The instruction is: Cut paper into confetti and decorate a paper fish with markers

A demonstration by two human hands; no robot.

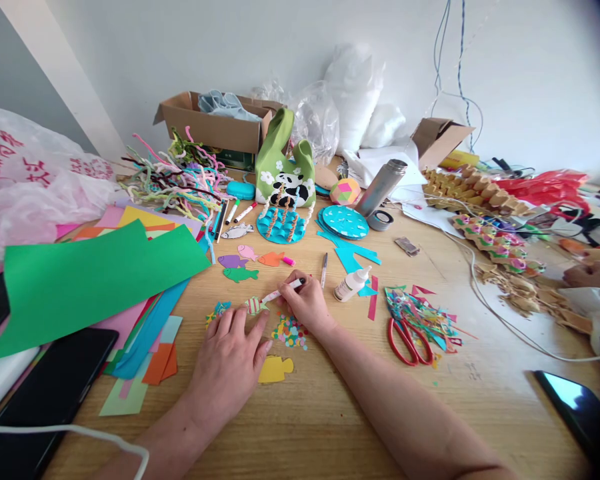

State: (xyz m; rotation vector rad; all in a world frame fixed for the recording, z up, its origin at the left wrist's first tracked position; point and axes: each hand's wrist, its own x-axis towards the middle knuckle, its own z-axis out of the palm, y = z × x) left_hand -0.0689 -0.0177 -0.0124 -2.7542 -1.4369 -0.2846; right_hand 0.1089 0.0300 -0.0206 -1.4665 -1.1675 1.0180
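My right hand [305, 303] is closed around a white marker [283, 291], its tip at the tail side of a small pale green paper fish [254, 305] with red stripes. My left hand [233, 353] lies flat, fingertips at the fish's lower edge. Under and beside the left fingers is another colourful paper piece [218, 312], partly hidden. Small round paper dots [289, 331] are heaped between my hands. A yellow paper fish [277, 369] lies below them. Beyond are purple [231, 261], green [240, 275], pink [248, 252] and orange [271, 259] paper fish and a pink marker cap [289, 261].
Right of my hands are a glue bottle [352, 284], red-handled scissors [410, 341] on paper scraps, and a phone [575, 407]. Coloured paper sheets [105, 280] cover the left. A metal flask [383, 187] stands behind blue discs [345, 222]. Another person's hand [587, 275] is far right.
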